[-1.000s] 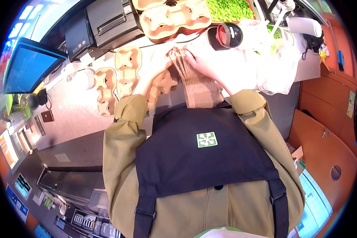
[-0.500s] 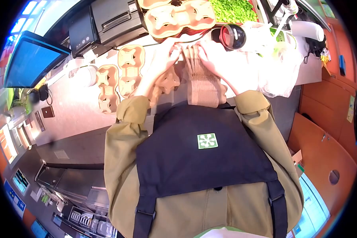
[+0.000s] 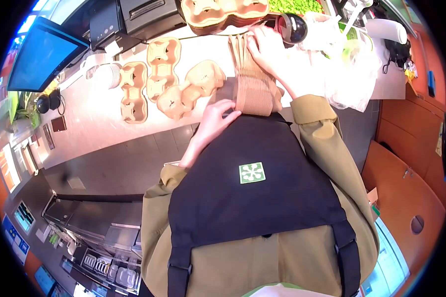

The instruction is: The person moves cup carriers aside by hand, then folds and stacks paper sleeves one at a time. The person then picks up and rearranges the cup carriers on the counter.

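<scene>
A long stack of flat brown cardboard pieces (image 3: 255, 91) with ribbed edges lies on the counter, right in front of my apron. Its far end fans apart a little. My right hand (image 3: 266, 48) is closed around the far end, fingers bent over its right side. At the near left corner, my left hand (image 3: 215, 121) touches the stack with its fingertips, thumb and fingers apart. Left of the stack, a moulded pulp cup carrier (image 3: 176, 101) lies at a slant. Two more carriers, one nearer the middle (image 3: 162, 64) and one further left (image 3: 134, 94), lie beside it.
A pile of cup carriers (image 3: 223, 15) stands at the back, near green leaves (image 3: 297, 6) and a dark round object (image 3: 292, 28). Clear plastic bags (image 3: 352, 74) lie at right. A printer (image 3: 148, 17), a screen (image 3: 47, 57) and white lids (image 3: 108, 76) stand at left.
My left hand has moved from the stack's far end down to its near left corner. My right hand stays at the far end. The view has shifted slightly.
</scene>
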Demonstrator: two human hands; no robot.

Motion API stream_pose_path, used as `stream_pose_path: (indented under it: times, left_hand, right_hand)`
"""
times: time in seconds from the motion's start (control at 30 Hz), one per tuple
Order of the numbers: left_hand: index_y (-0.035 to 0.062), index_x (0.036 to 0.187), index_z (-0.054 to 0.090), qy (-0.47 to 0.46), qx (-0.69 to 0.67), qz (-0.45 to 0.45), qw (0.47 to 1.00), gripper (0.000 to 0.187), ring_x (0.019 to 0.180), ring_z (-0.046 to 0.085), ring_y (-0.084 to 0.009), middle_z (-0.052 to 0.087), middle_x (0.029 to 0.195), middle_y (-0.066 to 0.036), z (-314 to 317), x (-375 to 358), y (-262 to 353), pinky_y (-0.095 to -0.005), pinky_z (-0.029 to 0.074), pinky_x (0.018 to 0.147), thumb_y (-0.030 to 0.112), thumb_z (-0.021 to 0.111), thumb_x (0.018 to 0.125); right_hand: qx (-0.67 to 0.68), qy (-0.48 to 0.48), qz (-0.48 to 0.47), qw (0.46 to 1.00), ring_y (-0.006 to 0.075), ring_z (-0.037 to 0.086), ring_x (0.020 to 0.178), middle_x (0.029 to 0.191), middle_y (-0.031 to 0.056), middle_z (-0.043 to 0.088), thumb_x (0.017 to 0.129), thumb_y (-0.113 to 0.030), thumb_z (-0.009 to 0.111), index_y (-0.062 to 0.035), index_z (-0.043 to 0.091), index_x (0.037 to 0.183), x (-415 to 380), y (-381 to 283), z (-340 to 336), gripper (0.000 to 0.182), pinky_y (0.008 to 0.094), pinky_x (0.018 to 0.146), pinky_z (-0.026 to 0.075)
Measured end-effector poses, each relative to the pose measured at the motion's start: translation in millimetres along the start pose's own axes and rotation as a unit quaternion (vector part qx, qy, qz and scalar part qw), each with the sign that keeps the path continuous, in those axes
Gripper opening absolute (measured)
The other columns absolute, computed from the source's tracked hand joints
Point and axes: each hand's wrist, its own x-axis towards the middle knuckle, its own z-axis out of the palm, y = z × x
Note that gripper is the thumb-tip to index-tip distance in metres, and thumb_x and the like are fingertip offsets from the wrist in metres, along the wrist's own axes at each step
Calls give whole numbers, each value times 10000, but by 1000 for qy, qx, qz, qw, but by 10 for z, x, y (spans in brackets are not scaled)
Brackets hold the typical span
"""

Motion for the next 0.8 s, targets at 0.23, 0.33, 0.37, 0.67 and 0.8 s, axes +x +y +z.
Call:
stream_pose_path:
  times: [0.23,0.33,0.37,0.67,0.8]
  left_hand:
    - [-5,942,643,-18,-11,85,996,220,844,636,-295,654,927,-129,-34,40,-159,-341,501,746,176,693,827]
    - [23,964,656,-51,11,59,997,217,856,643,-272,665,933,-110,-65,42,-149,-338,501,758,194,684,834]
    - [-1,959,656,-56,12,60,997,176,832,644,-223,675,953,-103,-52,46,-194,-310,494,758,115,676,829]
    - [-9,920,668,-13,-20,65,998,99,680,580,-69,649,840,-35,-371,6,-507,-207,465,585,29,658,829]
    - [-4,944,660,12,68,102,992,151,746,607,-123,656,842,-53,-283,-39,-250,-270,494,676,68,678,812]
  right_hand:
    - [38,-48,9,998,365,457,1233,1359,169,475,820,-346,651,-42,503,1306,-1015,-632,-344,593,494,1035,347]
    - [-15,-52,-22,998,335,435,1276,1378,144,479,811,-390,648,-73,508,1324,-1216,-637,-208,619,520,1052,301]
    - [-10,-50,-21,998,317,422,1292,1387,127,476,808,-394,643,-84,501,1336,-1233,-613,-173,629,507,1067,278]
    - [18,-11,-38,999,323,450,1263,1334,120,523,792,-403,667,-95,519,1321,-1291,-527,-181,629,518,1044,316]
    - [18,-21,-40,999,279,426,1294,1375,99,494,785,-381,659,-102,512,1333,-1294,-548,-172,632,468,1081,271]
